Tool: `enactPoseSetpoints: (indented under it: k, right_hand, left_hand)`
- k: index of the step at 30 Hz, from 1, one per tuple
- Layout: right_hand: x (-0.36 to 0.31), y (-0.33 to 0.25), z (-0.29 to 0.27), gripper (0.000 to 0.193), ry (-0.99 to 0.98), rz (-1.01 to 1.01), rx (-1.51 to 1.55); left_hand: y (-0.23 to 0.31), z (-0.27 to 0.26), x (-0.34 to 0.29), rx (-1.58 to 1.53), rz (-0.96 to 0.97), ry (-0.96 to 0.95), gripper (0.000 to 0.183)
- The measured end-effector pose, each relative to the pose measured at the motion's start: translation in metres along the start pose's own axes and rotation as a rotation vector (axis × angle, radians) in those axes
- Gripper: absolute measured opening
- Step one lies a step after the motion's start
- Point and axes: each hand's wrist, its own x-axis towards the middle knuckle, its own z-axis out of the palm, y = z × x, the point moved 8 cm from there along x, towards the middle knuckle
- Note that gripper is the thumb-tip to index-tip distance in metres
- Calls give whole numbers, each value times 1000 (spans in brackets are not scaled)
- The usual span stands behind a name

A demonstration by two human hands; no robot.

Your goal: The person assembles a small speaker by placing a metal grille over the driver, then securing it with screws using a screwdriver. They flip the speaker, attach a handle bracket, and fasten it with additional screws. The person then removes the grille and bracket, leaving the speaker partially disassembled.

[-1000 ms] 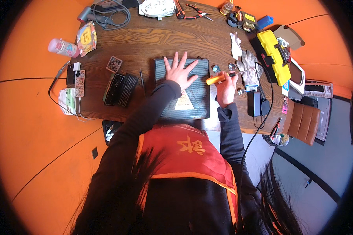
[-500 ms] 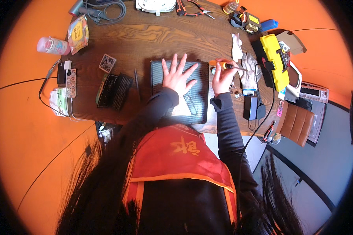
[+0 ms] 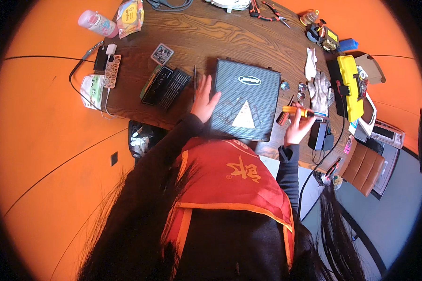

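Observation:
A black box with a perforated grille front, like a speaker, lies flat on the wooden table before me. It bears an oval badge and a pale triangle. Against its left edge rests my left hand, fingers stretched out and holding nothing. To the right of the box, my right hand is closed around a screwdriver with an orange-yellow handle. Small round metal parts lie between the box and a pair of grey work gloves. Another screwdriver with a dark red handle seems to lie beside the box.
Left of the box are an opened black case of bits, a small box of screws and a phone. A yellow toolbox stands at the right, with a black power adapter nearer me. Pliers lie far back.
My left hand has slid off the speaker's top to its left edge. My right hand has come nearer to me with the screwdriver. The whole view has shifted.

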Motion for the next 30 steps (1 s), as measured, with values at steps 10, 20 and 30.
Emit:
enactPoseSetpoints:
  k: [10,20,30]
  right_hand:
    - [-57,-16,-5,24,81,25,-98]
    - [-126,-23,29,31,-101,6,-30]
    - [-216,-10,27,20,32,165,-271]
  left_hand:
    - [-30,29,-20,-641,-7,-254,81]
    - [-24,-21,47,-269,101,-170,85]
    - [-23,8,113,-241,280,-339,59]
